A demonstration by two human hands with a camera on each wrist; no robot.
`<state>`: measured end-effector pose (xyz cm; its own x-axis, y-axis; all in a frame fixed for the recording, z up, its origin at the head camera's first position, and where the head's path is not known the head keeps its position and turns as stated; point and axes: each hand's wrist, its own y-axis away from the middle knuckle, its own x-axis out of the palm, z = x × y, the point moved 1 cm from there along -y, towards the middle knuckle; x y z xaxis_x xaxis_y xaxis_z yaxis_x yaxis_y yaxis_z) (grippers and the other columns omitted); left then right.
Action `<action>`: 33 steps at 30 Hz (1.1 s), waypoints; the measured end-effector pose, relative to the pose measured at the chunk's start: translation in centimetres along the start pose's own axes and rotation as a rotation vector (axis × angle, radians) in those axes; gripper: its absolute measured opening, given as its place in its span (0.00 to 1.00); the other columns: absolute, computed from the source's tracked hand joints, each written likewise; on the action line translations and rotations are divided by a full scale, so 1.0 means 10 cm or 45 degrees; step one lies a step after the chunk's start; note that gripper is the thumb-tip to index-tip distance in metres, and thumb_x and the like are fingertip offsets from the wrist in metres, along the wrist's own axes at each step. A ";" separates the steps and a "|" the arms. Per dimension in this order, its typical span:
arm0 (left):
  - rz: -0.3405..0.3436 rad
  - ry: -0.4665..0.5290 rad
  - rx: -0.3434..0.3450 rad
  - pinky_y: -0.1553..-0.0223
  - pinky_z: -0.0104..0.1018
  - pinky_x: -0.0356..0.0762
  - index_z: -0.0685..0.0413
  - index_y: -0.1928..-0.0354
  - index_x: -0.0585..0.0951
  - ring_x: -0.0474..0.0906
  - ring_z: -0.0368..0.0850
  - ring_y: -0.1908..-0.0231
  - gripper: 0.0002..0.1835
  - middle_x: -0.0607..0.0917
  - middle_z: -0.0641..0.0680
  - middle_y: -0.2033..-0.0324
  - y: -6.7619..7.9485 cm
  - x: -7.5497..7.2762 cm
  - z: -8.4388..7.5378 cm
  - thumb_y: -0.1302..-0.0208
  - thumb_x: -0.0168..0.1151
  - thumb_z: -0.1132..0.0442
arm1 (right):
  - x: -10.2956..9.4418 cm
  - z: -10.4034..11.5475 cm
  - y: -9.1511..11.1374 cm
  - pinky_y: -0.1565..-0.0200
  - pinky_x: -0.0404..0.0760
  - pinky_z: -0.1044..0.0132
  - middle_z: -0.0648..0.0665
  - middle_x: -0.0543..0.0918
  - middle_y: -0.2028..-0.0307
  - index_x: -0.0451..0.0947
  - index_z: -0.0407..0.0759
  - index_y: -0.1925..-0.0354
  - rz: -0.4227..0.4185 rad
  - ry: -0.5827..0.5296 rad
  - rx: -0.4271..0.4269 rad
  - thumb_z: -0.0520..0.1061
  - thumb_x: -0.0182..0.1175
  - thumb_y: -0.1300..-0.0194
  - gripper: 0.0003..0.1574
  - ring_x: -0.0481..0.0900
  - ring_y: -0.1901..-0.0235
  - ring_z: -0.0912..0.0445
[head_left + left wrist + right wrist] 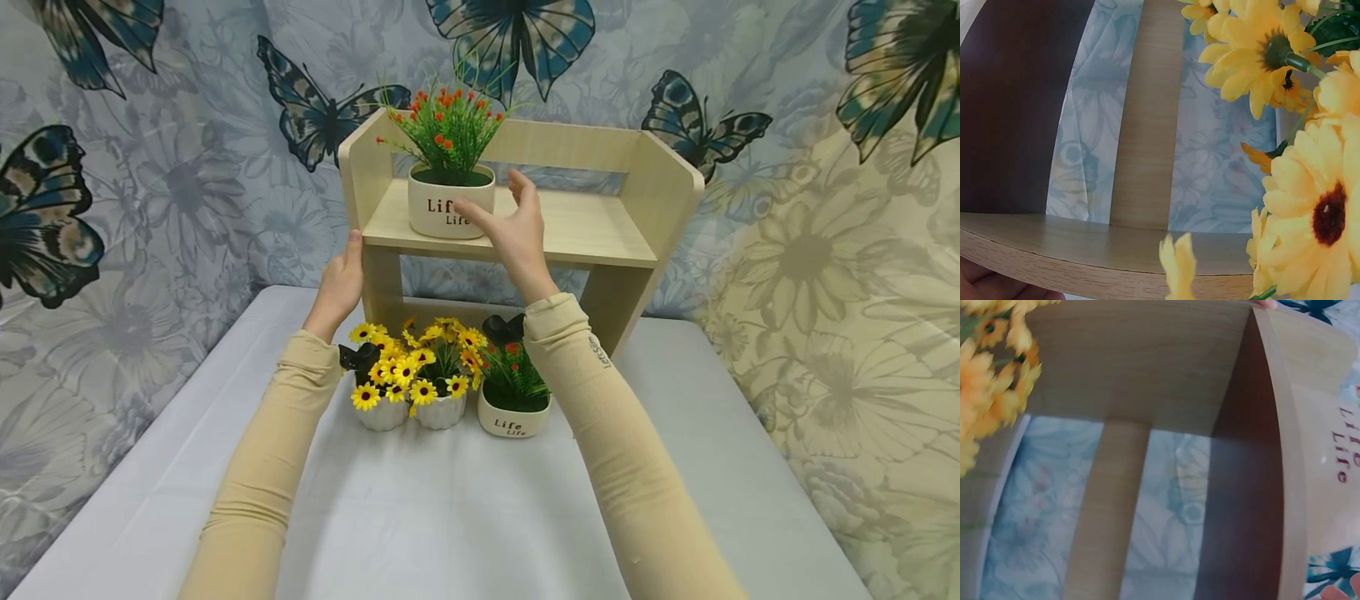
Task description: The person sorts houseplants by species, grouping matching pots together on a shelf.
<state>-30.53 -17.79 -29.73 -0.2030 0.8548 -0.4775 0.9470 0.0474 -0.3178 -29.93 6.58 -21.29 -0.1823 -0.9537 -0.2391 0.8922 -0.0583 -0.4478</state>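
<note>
A small wooden shelf point(570, 229) stands on the table. On its upper board, towards the left, sits a white "Life" pot point(427, 212) of grass with red-orange flowers point(446, 133). My left hand point(339, 283) holds the shelf's left side panel, thumb up along the front edge; in the left wrist view its fingers point(1004, 289) lie against the outside. My right hand point(521, 237) is beside the pot, fingers spread apart. Its thumb overlaps the pot's lettering in the head view, and the other fingers are raised to the right of the pot.
Before the shelf stand two white pots point(441, 412) of yellow daisies point(405, 367) and another "Life" pot point(513, 421) with red-dotted grass. A white cloth point(435, 517) covers the table. Butterfly-patterned cloth point(187, 208) hangs behind. Black wrist cameras point(504, 329) sit close to the flowers.
</note>
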 end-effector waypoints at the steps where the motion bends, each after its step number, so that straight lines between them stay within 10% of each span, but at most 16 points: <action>1: 0.000 0.001 -0.003 0.38 0.54 0.53 0.60 0.31 0.57 0.54 0.60 0.36 0.44 0.59 0.66 0.35 0.00 0.01 0.00 0.34 0.20 0.32 | -0.03 -0.01 0.02 0.39 0.58 0.62 0.51 0.57 0.34 0.53 0.49 0.31 0.001 0.006 -0.026 0.63 0.70 0.53 0.58 0.52 0.35 0.62; 16: 0.011 0.063 -0.066 0.40 0.55 0.56 0.63 0.32 0.59 0.59 0.62 0.38 0.46 0.62 0.69 0.37 0.01 0.01 -0.01 0.35 0.21 0.31 | -0.48 -0.10 0.38 0.39 0.50 0.77 0.48 0.59 0.34 0.56 0.43 0.32 0.050 -0.002 -0.202 0.48 0.70 0.47 0.50 0.53 0.35 0.63; 33: 0.008 0.059 -0.036 0.38 0.54 0.51 0.60 0.30 0.55 0.52 0.61 0.35 0.44 0.56 0.64 0.33 0.01 0.02 -0.01 0.34 0.21 0.32 | -0.75 -0.28 0.90 0.37 0.53 0.69 0.40 0.61 0.35 0.58 0.36 0.34 0.063 -0.219 -0.238 0.42 0.71 0.48 0.48 0.56 0.35 0.59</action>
<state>-30.49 -17.54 -29.81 -0.1862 0.8783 -0.4404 0.9548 0.0561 -0.2918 -21.66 14.07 -25.95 -0.0534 -0.9911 -0.1217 0.8037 0.0297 -0.5943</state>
